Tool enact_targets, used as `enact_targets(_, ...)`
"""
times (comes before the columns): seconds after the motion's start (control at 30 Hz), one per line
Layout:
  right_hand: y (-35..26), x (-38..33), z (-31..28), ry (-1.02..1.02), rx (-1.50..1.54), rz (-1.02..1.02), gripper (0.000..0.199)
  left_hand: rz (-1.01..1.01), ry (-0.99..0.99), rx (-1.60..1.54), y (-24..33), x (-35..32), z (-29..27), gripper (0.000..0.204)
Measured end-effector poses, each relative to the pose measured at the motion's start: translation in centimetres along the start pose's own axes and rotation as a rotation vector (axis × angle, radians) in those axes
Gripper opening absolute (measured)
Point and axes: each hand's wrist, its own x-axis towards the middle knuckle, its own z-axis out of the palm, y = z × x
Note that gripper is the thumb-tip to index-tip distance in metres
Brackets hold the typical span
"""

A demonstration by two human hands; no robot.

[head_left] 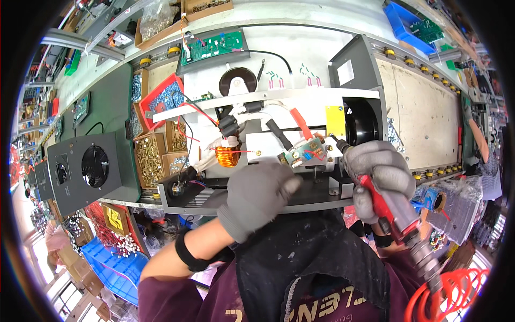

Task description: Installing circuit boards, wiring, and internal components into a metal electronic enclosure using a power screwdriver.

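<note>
My right hand (380, 174), in a grey glove, is wrapped round a red and silver air screwdriver (396, 214). Its bit points up and left, close beside a yellow label (335, 121) on the open metal chassis (257, 206). My left hand (257, 196), gloved too and slightly blurred, hovers over the chassis's near edge with its fingers curled in; whatever they may hold is hidden. Just beyond it are a small green circuit board (307, 153) with brass terminals and a copper-wound coil (227, 155). Black and red sleeved cables (301, 123) run above the board.
Cardboard boxes of brass screws (150, 160) and a red bin (163, 99) stand to the left, near a dark panel with a fan (95, 167). A larger green circuit board (214, 48) lies beyond the chassis. A coiled red air hose (448, 292) hangs at lower right.
</note>
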Motion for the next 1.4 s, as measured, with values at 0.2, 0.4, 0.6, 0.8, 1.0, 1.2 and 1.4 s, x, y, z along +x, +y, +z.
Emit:
enact_targets(0.2,0.5,-0.2,0.7,0.139,0.186,0.163,0.034,0.13,-0.078,0.219,1.1,-2.0,1.2,0.017)
enact_targets(0.4,1.3,1.6,0.9,0.285,0.161,0.468,0.029,0.124,-0.099,0.219,1.5,-1.6,0.9,0.017)
enact_targets(0.6,1.0,2.0,1.2,0.341,0.21,0.574,0.026,-0.264,-0.181,-0.654,1.2,0.4,-1.9,0.019)
enact_targets(0.8,1.6,1.5,0.6,0.288,0.209,0.498,0.022,-0.612,-0.115,-1.395,1.8,2.8,-1.4,0.024)
enact_targets(1.0,-0.1,1.9,-0.4,0.307,0.197,0.427,0.04,-0.71,-0.118,-1.408,1.6,4.3,0.3,0.026)
enact_targets(1.2,-3.2,3.0,-1.4,0.202,0.399,0.109,0.039,-0.713,-0.177,-1.565,1.9,4.6,1.4,0.024)
enact_targets(1.4,-3.6,3.5,-1.2,0.263,0.441,0.071,0.032,-0.725,-0.185,-1.812,1.4,4.5,1.6,0.027)
